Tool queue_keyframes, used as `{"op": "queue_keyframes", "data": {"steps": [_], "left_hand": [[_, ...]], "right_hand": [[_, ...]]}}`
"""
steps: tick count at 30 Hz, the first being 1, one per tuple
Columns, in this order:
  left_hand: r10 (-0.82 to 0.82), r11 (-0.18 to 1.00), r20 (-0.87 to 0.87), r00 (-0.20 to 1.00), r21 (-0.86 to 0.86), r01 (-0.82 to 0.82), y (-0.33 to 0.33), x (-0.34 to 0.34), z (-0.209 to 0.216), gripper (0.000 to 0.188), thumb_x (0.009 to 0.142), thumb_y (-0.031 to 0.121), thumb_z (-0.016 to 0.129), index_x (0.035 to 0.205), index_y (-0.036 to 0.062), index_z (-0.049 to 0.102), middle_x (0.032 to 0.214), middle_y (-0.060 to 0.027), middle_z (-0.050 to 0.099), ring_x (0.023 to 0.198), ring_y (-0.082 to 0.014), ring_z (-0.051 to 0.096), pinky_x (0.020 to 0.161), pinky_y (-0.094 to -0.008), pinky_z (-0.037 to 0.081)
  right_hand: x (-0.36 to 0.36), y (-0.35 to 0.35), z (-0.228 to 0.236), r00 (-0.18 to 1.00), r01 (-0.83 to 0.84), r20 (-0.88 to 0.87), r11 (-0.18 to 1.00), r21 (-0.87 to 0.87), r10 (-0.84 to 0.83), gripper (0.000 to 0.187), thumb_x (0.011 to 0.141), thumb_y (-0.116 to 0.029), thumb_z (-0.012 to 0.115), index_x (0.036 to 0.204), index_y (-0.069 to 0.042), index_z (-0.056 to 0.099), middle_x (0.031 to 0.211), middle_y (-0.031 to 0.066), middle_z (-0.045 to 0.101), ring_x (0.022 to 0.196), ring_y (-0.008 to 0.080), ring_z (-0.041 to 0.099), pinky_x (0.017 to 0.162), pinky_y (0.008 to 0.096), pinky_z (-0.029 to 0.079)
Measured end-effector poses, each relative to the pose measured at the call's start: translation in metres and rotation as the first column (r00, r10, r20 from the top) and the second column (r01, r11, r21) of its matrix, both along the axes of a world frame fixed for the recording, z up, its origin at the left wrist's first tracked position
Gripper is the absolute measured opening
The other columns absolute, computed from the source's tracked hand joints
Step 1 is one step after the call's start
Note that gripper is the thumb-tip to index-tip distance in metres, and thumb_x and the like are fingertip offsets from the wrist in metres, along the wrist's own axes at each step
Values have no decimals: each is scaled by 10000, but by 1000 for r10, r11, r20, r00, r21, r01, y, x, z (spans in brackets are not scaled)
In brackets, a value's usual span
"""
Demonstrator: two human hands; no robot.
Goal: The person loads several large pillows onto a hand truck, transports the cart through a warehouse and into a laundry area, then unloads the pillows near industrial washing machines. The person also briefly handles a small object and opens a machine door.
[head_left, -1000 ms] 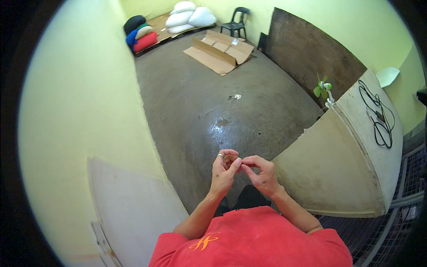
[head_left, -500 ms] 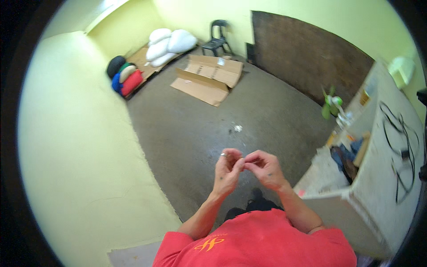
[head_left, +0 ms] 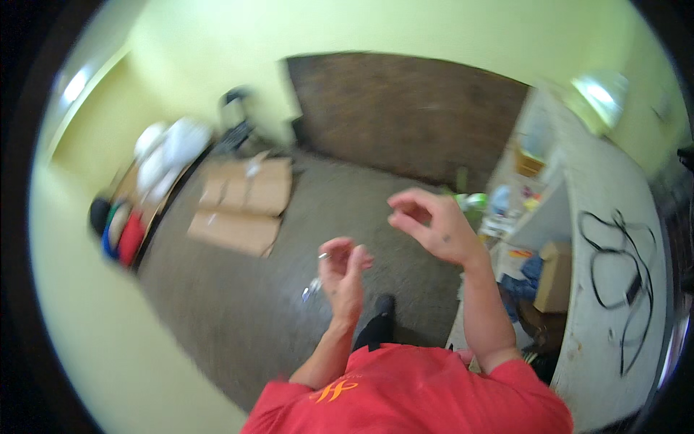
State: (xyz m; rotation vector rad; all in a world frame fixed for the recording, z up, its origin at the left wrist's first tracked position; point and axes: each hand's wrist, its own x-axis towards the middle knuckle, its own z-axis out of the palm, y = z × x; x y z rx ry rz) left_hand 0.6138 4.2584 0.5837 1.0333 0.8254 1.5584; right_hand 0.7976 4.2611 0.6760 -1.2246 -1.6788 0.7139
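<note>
My left hand is held low in front of my red shirt, fingers curled toward the thumb, a ring on one finger. My right hand is raised higher and farther right, its thumb and forefinger bent close together as in a pinch. The two hands are apart. Anything between the fingertips of either hand is too small or blurred to make out. On the floor beside my left hand lies a small shiny whitish thing of unclear kind.
At right stands a white shelf unit with a black cord on top; blue cloth and a cardboard box fill it. Flattened cardboard, a dark chair, white sacks and a brown board lie beyond.
My hands, touching at the fingertips before, have separated; the right has risen away from the left. My view has swung to the right, and one dark shoe shows below.
</note>
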Motion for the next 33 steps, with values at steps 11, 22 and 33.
{"op": "queue_keyframes", "data": {"steps": [11, 22, 33], "left_hand": [[-500, 855, 107, 859, 217, 471, 209, 240, 28, 326, 856, -94, 636, 1080, 83, 478, 924, -27, 501, 808, -102, 521, 670, -263, 506], [-127, 992, -79, 989, -4, 127, 344, 366, -16, 309, 896, -19, 625, 1129, 111, 470, 908, -21, 517, 731, -94, 502, 588, -252, 443], [-45, 997, -326, 944, 48, 64, 394, 440, -5, 369, 897, 158, 687, 1191, 75, 481, 923, -68, 554, 711, -105, 507, 550, -263, 453]], "right_hand": [[456, 122, 182, 512, 791, -55, 446, 420, -857, 257, 909, -189, 637, 1070, 11, 655, 893, 138, 719, 751, 161, 699, 679, 295, 555], [936, 29, 216, -294, 844, -13, -266, 465, -956, 763, 824, -487, 694, 1369, 11, 500, 1262, 235, 611, 1160, 342, 598, 991, 399, 456], [1042, 54, 233, -510, 741, 1, -439, 508, -860, 660, 884, -471, 648, 1329, 4, 541, 1265, 162, 617, 1176, 319, 580, 997, 399, 442]]}}
